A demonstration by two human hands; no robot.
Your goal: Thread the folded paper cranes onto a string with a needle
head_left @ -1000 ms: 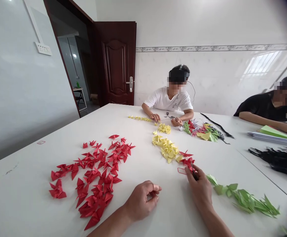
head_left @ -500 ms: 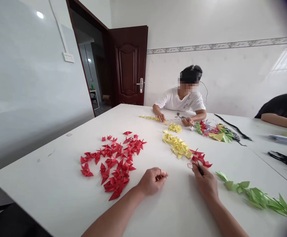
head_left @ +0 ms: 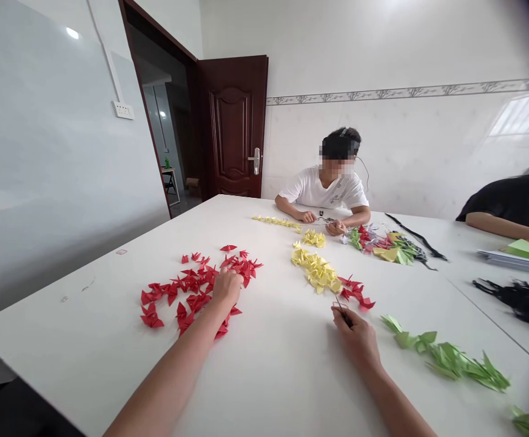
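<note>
Left hand [head_left: 227, 287] newly reaches red birds [head_left: 193, 280] at eleven o'clock, making grasp possible, its fingers I cannot tell; right hand [head_left: 359, 341] at one o'clock pinches dark tool [head_left: 347, 318]

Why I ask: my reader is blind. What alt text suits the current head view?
The left hand reaches into red folded-paper birds on a white table; the right hand holds a slim dark tool. Yellow pieces lie ahead, green pieces to the right, and a person in white leans on the far side.
</note>
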